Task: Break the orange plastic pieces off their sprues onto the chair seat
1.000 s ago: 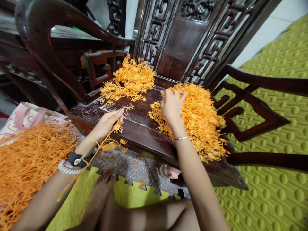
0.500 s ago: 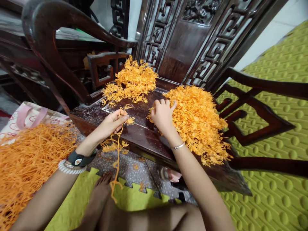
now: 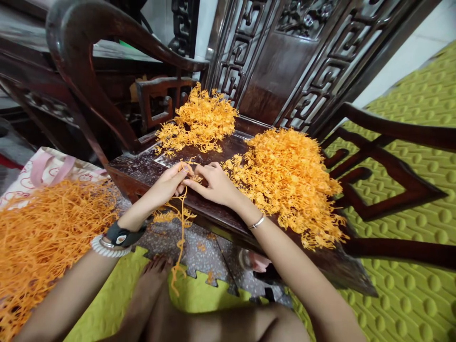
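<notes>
My left hand (image 3: 169, 183) pinches an orange branching stem (image 3: 181, 228) over the front edge of a dark wooden chair seat (image 3: 167, 171). The stem's thin lower end dangles below the seat's edge. My right hand (image 3: 213, 183) meets the left at the upper part of the stem, thumb and fingers closed on a small orange flower-like piece there, partly hidden by the fingers. To the right of that hand a large heap of orange flower-like pieces (image 3: 295, 175) covers the seat. A smaller heap of similar pieces (image 3: 206, 118) lies behind my hands.
Left of the chair, a big tangle of orange stems (image 3: 46, 237) spills beside a white bag with pink handles (image 3: 53, 168). Curved armrests (image 3: 71, 61) flank the seat, with a carved backrest (image 3: 267, 71) behind. Green textured mats (image 3: 402, 285) and speckled floor (image 3: 213, 247) lie below.
My right hand has left the edge of the large heap and moved left to the stem, closing its fingers beside my left hand. The left hand keeps hold of the stem. The view shifted slightly.
</notes>
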The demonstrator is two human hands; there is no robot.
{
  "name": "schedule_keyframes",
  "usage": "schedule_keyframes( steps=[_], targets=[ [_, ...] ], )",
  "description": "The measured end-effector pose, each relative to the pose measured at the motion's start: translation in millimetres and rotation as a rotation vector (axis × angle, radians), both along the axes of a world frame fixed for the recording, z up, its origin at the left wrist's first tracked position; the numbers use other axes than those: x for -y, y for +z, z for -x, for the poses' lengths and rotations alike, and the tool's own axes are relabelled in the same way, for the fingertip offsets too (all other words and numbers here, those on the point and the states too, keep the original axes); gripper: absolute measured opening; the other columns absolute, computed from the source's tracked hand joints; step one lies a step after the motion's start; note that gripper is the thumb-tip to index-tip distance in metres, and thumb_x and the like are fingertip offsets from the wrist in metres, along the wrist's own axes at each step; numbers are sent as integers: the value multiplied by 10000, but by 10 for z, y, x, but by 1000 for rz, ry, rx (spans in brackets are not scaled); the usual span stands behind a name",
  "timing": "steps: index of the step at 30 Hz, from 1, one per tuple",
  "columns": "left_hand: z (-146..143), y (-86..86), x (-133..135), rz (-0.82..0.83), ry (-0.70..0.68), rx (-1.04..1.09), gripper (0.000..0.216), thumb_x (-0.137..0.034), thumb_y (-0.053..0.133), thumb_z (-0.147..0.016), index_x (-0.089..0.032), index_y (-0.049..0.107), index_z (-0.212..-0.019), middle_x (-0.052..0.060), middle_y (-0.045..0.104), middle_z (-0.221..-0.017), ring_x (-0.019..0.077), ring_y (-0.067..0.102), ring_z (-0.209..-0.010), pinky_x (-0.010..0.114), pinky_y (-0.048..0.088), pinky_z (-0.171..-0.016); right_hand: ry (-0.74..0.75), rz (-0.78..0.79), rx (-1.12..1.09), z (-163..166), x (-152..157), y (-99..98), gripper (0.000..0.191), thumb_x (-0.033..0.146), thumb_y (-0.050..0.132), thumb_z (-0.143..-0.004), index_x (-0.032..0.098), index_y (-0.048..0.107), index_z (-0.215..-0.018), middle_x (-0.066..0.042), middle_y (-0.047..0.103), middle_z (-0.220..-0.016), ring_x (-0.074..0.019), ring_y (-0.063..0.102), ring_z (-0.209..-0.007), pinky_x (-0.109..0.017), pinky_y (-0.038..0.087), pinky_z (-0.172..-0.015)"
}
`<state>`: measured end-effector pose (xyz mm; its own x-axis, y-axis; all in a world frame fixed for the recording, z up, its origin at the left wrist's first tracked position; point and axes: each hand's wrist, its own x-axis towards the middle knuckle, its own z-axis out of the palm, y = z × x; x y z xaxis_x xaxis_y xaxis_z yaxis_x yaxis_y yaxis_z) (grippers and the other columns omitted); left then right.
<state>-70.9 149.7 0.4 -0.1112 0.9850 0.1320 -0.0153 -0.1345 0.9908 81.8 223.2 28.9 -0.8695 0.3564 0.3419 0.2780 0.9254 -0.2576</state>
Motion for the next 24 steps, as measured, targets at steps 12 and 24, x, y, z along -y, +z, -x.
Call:
schedule_keyframes(
  steps=[12,24],
  targets=[
    [-9,12,40,-110,-24,-3,466,-484,456,-892,-242,528,-1284,89,553,-1234,85,532,-661,157,420,-476,-74,392,-177,-8,-102,-76,433,501,603,-814,141,594,-1055,97,384,-510,-88,351,-472,-247,285,-513],
    [58,-18,68,-137,-69,49,626,-468,446,-903,-250,272,-1463,143,552,-1303,108,624,-681,244,530,-665,149,343,-192,37,-52,-28,189,331,516,-902,179,608,-837,-24,588,-847,-132,540,-795,-272,423,-762]
  ],
)
